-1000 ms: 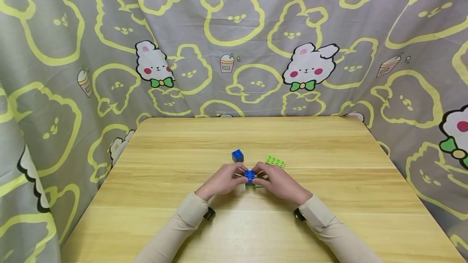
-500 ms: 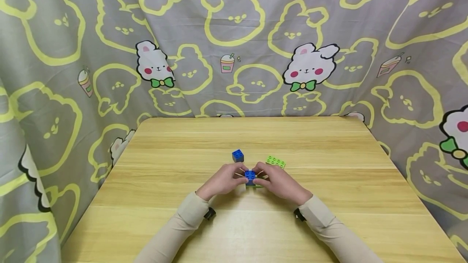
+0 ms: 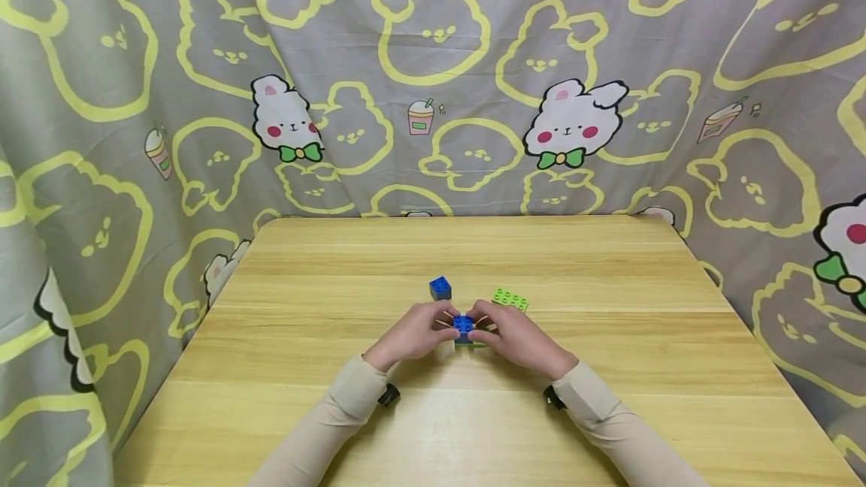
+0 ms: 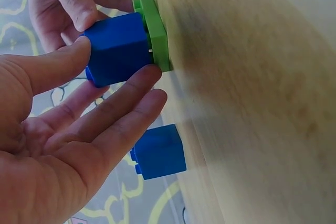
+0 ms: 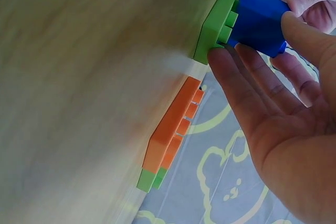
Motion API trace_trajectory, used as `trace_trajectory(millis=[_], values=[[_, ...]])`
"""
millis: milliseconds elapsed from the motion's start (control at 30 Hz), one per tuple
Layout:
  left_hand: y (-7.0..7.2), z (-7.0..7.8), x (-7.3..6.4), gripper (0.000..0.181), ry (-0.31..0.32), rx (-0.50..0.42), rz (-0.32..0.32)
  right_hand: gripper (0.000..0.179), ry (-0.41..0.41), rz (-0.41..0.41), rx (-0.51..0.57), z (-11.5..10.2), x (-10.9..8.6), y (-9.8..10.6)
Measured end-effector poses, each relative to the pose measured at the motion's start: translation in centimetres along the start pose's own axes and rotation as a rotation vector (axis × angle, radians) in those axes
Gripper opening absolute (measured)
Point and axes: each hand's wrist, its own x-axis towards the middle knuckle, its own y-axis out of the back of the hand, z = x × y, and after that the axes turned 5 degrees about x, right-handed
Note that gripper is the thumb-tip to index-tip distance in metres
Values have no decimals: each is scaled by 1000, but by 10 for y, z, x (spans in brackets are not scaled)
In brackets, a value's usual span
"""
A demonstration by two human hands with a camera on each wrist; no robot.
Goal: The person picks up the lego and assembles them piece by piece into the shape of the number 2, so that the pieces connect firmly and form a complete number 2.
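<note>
A blue building block (image 3: 463,326) with studs on top sits over one end of a flat green brick (image 5: 216,27), right at its studs. From the left, my left hand (image 3: 414,333) pinches the block between thumb and fingers, its middle fingertips reaching the green brick's edge in the left wrist view. My right hand (image 3: 517,337) holds the same block from the other side, with a fingertip beside the green brick's end. The thumbs come close together on the block's near side. Most of the green brick is hidden by my right hand in the head view.
A second blue block (image 3: 440,288) stands behind my left hand. Beyond my right hand lies another green brick (image 3: 510,297); an orange brick (image 5: 170,124) shows beside it in the right wrist view. A patterned curtain (image 3: 467,58) hangs behind the wooden table (image 3: 467,254).
</note>
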Motion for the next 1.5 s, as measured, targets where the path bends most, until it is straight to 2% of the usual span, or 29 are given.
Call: trace_trajectory(millis=[1500], values=[[-1, 3, 0, 22, 30, 2, 10, 15, -14, 15, 8, -1, 0, -1]])
